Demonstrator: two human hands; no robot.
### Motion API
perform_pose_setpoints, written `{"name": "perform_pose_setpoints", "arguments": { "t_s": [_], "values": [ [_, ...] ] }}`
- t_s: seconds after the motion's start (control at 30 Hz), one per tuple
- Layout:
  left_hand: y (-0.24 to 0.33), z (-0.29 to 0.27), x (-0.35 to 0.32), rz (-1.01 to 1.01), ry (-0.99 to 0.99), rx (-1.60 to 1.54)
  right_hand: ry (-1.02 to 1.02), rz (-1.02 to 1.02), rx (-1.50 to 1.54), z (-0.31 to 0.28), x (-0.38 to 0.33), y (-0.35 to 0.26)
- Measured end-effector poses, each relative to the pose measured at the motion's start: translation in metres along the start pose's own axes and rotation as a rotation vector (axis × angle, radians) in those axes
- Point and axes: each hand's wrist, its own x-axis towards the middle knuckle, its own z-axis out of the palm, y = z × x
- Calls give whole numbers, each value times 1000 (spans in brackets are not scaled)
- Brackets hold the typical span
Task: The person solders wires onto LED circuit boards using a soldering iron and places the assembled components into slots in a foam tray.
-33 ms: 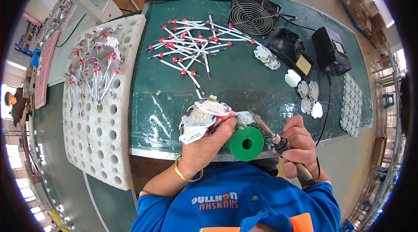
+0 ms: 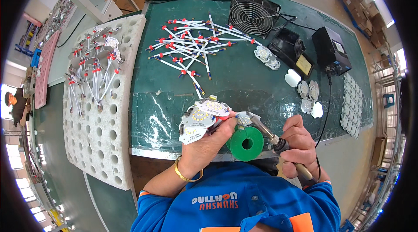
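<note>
My left hand [image 2: 207,147] is closed around a bunch of round white LED boards [image 2: 200,119] with yellow chips, held over the table's near edge. Red bits of wire fittings show between its fingers. Just right of those fingertips, another LED board [image 2: 244,119] lies at the tip of a soldering iron [image 2: 278,142]. My right hand [image 2: 300,147] grips that iron by its handle, tip pointing up and left. Whether the tip touches the board, I cannot tell. A green solder spool [image 2: 237,145] sits between my hands, and a thin strand rises from it toward my left fingers.
White cables with red rings [image 2: 187,45] lie heaped on the green table [image 2: 165,88]. A black fan [image 2: 254,14], an iron stand [image 2: 291,51] and a black power unit [image 2: 331,51] stand behind right. More LED boards [image 2: 307,90] lie nearby. A holed foam block [image 2: 93,136] holds wired boards at left.
The soldering iron's tip has shifted very slightly left and down, over the LED board by my left fingers. My left hand looks unmoved.
</note>
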Motion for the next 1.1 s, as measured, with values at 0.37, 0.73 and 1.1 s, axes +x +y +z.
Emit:
{"name": "perform_pose_setpoints", "arguments": {
  "t_s": [0.37, 0.73, 1.1],
  "values": [
    [2, -3, -1, -1, -57, 54, -54, 26, -133, 1, 0, -7],
    [2, -1, -1, 6, -20, 38, -68, 9, -170, 2, -1, -3],
    [-1, -3, 0, -19, 10, -34, -2, 45, -120, 7, -2, 1]
  ]
}}
